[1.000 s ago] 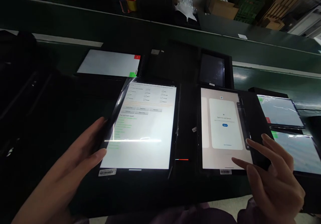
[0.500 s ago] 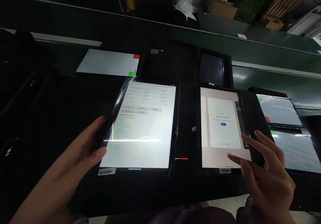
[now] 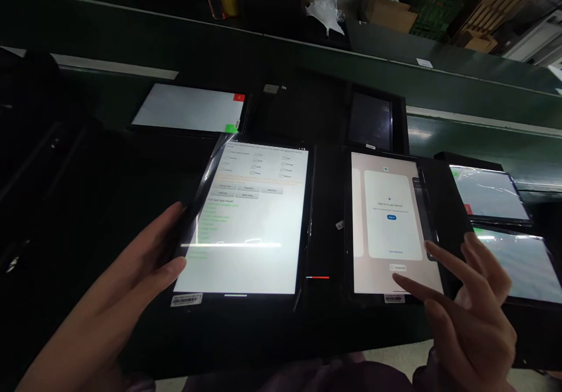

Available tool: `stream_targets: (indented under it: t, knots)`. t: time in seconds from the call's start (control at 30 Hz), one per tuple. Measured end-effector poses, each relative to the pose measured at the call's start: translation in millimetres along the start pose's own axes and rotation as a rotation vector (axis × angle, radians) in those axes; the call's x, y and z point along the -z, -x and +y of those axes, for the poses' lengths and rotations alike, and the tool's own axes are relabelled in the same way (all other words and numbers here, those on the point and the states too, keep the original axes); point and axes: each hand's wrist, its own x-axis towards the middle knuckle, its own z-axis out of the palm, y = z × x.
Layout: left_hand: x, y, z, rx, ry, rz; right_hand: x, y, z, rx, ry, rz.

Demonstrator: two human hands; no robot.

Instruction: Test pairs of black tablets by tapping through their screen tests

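Hands sit low in your view, both spread with nothing pinched. Your left hand (image 3: 118, 275) lies open against the left edge of a tablet (image 3: 250, 222), its thumb near the lower corner. That screen shows a checklist with ticked boxes, grey buttons and lines of green text, and a barcode sticker (image 3: 187, 299) sits just below it. Your right hand (image 3: 472, 316) has its fingers apart, the index finger (image 3: 415, 286) stretched over the lower part of a second tablet (image 3: 386, 228), near a small button under a card reading "Sign in to use Gemini". You cannot tell whether it touches the glass. Both tablets lie side by side on the dark tabletop (image 3: 325, 322). Farther off lie more tablets (image 3: 188, 108), one with a red tag (image 3: 239, 97) and a green tag (image 3: 230, 128). Beyond them, a shelf (image 3: 281, 52) holds a tape roll (image 3: 227, 3), a plastic bag (image 3: 325, 6), a cardboard box (image 3: 386, 14) and a green crate (image 3: 432, 11).
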Motion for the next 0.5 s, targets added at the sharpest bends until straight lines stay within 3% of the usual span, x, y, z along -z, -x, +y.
stream_targets:
  t: [0.27,0.5]
  knots:
    - [15.1,-19,-15,0.046,-0.017,-0.025,-8,-3,-5,0.07,0.055,-0.135]
    - [7.1,-9,-8,0.039,-0.032,0.004,-4,-2,-6,0.006,-0.028,0.02]
